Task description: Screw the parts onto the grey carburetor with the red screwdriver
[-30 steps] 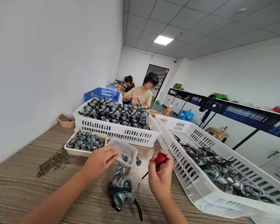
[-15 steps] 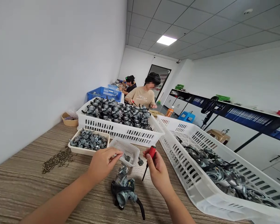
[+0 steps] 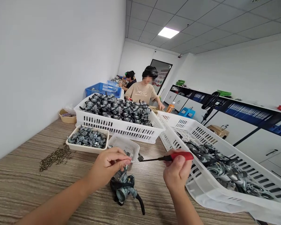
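Note:
My right hand (image 3: 178, 172) is wrapped round the red handle of a screwdriver (image 3: 181, 155), whose dark shaft points left, its tip near a small metal part (image 3: 140, 157) on the table. My left hand (image 3: 112, 167) is pinched, thumb against fingers, above the carburetor; whatever is between the fingertips is too small to make out. Below it the grey metal carburetor (image 3: 123, 189) with a black hose stands on the wooden table (image 3: 84, 203). Just behind the left hand is a small white tray (image 3: 134, 147) with a few small parts in it.
A cream tray (image 3: 84, 149) of metal parts and a pile of screws (image 3: 56, 157) lie left. Behind is a white crate (image 3: 121, 132) full of carburetors; another white crate (image 3: 201, 184) stands right. A person (image 3: 141, 90) sits across, near a bottle (image 3: 170, 107).
The screwdriver has swung from upright to nearly level, and my right hand has moved right. My left hand has shifted slightly right, over the top of the carburetor. The view has tilted a little.

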`<state>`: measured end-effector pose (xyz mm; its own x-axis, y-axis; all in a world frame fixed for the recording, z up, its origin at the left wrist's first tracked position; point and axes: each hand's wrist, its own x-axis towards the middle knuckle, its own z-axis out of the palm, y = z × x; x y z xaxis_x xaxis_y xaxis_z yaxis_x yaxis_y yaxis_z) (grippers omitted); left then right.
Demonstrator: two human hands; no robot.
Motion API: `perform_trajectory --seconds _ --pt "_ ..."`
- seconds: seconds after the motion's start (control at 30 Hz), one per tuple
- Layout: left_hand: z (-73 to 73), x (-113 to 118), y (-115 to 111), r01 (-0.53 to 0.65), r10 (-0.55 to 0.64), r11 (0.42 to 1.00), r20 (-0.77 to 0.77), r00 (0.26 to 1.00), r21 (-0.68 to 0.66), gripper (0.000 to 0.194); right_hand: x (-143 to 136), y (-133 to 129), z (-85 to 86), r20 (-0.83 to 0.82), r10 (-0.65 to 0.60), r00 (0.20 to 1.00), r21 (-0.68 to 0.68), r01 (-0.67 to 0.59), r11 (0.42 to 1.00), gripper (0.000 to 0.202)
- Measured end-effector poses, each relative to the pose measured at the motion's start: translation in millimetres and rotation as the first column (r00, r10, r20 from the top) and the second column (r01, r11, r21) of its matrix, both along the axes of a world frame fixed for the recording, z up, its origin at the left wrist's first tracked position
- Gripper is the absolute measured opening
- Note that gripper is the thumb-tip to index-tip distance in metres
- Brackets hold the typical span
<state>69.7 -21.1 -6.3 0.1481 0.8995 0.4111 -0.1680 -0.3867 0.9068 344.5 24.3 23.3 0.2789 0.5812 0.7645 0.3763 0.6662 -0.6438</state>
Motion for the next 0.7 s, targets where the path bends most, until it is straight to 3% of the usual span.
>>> perform_trajectory --seconds 0.17,0.33,0.7 --pt "-1.3 8.0 -4.8 0.012 -0.008 0.997 0.041 0.999 -0.08 0.029 -15.3 -7.7 14.6 -0.234 0.125 0.964 0.073 -0.111 0.991 0.042" --pt "0.0 10.0 -6.8 0.02 0.014 0.97 0.135 0.991 -0.243 0.037 -32.8 -21.4 9.3 -0.32 0.269 0.908 0.054 -0.265 0.963 0.041" --pt "17.9 4.2 -12.7 -0.007 0.119 0.928 0.281 0.952 -0.372 0.039 -44.9 -33.5 9.9 -0.294 0.418 0.859 0.194 -0.375 0.906 0.026"
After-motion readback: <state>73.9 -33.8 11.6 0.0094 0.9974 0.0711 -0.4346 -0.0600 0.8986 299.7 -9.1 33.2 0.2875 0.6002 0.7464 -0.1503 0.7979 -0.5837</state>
